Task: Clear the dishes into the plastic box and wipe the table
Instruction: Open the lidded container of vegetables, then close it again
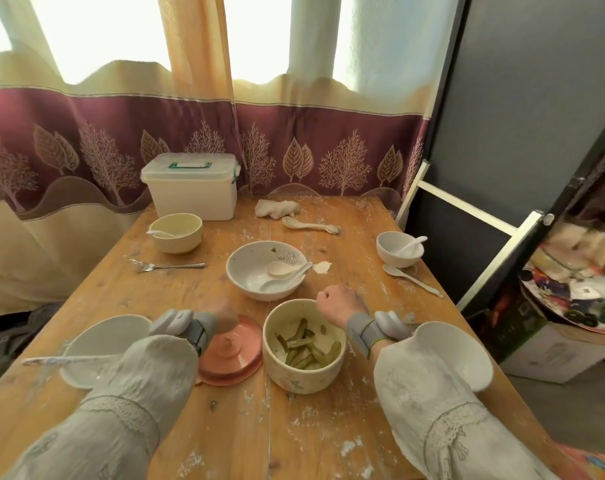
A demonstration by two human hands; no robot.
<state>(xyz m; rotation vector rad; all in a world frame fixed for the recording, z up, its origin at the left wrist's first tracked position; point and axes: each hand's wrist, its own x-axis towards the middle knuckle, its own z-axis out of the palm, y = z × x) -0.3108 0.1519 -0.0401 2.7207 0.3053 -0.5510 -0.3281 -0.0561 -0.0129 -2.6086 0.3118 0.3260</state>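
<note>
A lidded white plastic box stands at the table's far left edge, with a crumpled cloth to its right. My left hand, blurred, hovers over a pink plate; its fingers are not clear. My right hand, fingers curled and holding nothing, sits at the far rim of a bowl with green pods. Farther off stands a white bowl with spoons, with a cream bowl and a small white bowl to either side. White plates lie at near left and near right.
A fork lies left of centre. Loose spoons lie at the far middle and at the right edge. A chopstick rests across the left plate. The wooden table is crumb-speckled. A white chair frame stands at right.
</note>
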